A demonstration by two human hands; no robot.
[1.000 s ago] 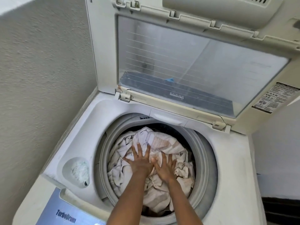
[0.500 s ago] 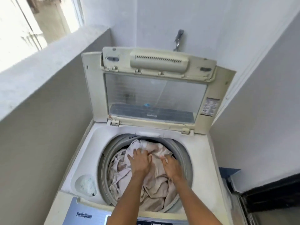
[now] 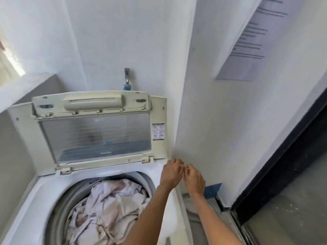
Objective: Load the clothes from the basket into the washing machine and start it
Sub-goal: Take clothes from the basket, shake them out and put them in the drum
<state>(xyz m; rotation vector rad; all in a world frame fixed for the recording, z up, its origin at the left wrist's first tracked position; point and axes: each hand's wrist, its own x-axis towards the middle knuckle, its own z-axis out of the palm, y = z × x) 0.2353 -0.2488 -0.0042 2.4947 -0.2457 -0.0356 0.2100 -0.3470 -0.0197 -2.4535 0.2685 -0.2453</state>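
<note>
The white top-loading washing machine [image 3: 44, 188] stands with its lid [image 3: 95, 131] propped upright against the back wall. Crumpled pale beige clothes [image 3: 109, 207] fill the grey-rimmed drum [image 3: 146, 183]. My left hand [image 3: 171, 174] and my right hand [image 3: 194, 178] hover side by side above the machine's right rear corner, off the clothes. Their fingers are loosely curled, the fingertips nearly meet, and I see nothing held in either. A grey curved rim [image 3: 198, 207], possibly the basket, shows low to the right of the machine, partly hidden by my right forearm.
A tap [image 3: 127, 77] juts from the wall behind the lid. The right wall [image 3: 221, 121] stands close to the machine and carries a printed notice [image 3: 251, 41]. A blue object [image 3: 213, 190] sits on the floor by that wall. A dark door frame [image 3: 283, 156] runs along the far right.
Both hands have left the clothes in the drum and risen to the right, past the machine's rear corner. The view has tilted up and swung right.
</note>
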